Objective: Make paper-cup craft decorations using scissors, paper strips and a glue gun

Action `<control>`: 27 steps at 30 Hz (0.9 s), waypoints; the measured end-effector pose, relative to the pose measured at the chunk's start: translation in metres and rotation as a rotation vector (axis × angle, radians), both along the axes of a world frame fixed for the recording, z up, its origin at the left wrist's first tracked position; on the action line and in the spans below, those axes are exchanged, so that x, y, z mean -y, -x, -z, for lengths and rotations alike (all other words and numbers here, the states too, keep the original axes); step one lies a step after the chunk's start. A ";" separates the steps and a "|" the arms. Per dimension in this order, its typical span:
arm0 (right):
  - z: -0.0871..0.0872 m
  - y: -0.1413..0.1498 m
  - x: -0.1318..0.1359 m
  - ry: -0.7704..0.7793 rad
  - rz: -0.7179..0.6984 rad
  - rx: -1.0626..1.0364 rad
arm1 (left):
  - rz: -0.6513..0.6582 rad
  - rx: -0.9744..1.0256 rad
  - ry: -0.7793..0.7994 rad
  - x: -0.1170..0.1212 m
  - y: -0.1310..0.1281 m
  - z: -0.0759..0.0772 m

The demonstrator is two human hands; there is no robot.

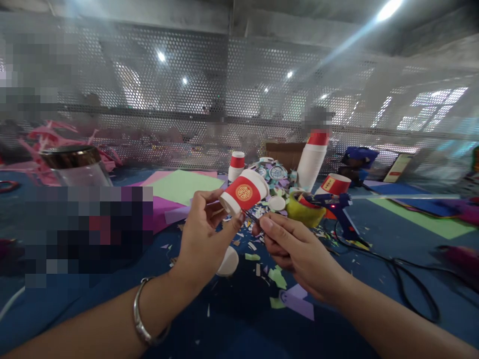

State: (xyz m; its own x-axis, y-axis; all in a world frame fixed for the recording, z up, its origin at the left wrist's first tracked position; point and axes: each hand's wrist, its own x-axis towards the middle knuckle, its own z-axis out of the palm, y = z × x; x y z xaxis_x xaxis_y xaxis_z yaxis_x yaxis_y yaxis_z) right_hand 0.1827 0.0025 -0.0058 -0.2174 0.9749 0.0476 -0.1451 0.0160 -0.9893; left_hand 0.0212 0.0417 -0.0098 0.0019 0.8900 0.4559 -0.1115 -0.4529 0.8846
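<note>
Above the dark blue desk [232,329], the person's left hand [202,237] grips a tilted red-and-white paper cup with a gold emblem [244,193] near its lower end. The right hand [294,244] pinches a slim dark tool [251,216] at the cup's lower edge; from here I can't tell whether they touch. A blue glue gun [343,213] is beside a yellow rounded container [305,213].

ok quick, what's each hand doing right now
Left hand: closed on a red-and-white paper cup, held tilted.
Right hand: closed on a thin dark tool at the cup; exact type unclear.
</note>
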 end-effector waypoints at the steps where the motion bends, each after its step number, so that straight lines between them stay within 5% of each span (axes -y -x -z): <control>1: -0.001 0.000 0.001 0.005 0.002 -0.002 | -0.004 0.001 0.000 0.000 0.000 0.000; 17: 0.000 0.006 0.004 0.048 0.027 -0.083 | -0.009 -0.205 -0.154 0.009 0.002 0.007; 27: -0.003 0.006 0.004 0.059 0.028 -0.115 | 0.144 0.000 0.077 0.013 -0.003 0.001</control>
State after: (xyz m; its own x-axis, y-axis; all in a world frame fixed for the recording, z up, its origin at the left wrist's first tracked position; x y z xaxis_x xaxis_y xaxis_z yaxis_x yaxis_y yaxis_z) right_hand 0.1770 -0.0010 -0.0027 -0.1865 0.9824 0.0129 -0.2583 -0.0363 -0.9654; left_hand 0.0240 0.0284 -0.0106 0.1324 0.9128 0.3864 -0.1703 -0.3631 0.9160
